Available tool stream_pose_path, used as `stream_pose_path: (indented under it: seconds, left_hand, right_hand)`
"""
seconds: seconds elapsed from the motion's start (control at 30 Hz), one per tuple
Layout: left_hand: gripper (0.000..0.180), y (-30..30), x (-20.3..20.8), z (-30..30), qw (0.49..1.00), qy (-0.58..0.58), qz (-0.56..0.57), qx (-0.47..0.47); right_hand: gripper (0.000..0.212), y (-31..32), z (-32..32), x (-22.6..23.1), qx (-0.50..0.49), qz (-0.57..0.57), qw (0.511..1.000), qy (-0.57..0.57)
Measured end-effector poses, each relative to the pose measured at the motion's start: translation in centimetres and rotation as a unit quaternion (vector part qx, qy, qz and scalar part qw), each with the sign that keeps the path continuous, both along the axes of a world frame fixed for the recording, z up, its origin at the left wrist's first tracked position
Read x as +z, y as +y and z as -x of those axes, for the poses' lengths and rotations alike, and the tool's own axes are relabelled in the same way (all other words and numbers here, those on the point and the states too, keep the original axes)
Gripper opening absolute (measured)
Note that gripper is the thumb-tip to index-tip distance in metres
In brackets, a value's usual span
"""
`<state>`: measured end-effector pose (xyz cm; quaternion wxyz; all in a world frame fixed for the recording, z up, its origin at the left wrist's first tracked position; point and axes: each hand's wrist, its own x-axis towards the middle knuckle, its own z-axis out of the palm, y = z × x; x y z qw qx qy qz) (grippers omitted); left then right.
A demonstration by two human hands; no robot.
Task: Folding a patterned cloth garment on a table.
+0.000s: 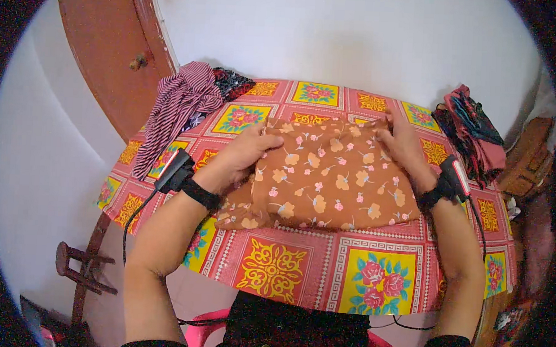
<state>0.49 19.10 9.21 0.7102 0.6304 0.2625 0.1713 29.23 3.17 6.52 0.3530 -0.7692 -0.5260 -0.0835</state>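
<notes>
A brown floral cloth [330,176] with peach and pink blossoms lies folded on the table; what kind of garment it is, I cannot tell. My left hand [254,147] grips its far left edge, the thumb on top and the other fingers mostly hidden. At the far right corner, my right hand [405,142] pinches the fabric between thumb and fingers. A loose flap of the same cloth sticks out at the near left, under my left forearm.
A patterned pink and yellow cover [274,269] drapes the table. A striped garment [185,104] lies in a heap at the far left, and a pile of folded clothes [472,132] at the far right. A brown door [113,48] stands beyond the left side.
</notes>
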Motion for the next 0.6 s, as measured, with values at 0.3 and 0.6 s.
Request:
stream_pose_path:
  seconds: [0.3,0.6]
  left_hand:
    - [0.046,0.5,0.4,0.6,0.796,0.025,-0.589,0.139]
    - [0.069,-2.5,-3.9,0.4,0.664,0.089,-0.737,-0.091]
  right_hand:
    - [0.048,-0.2,5.2,3.3,0.182,0.133,0.905,-0.36]
    - [0.068,-0.8,9.6,1.1,0.276,0.213,0.921,-0.175]
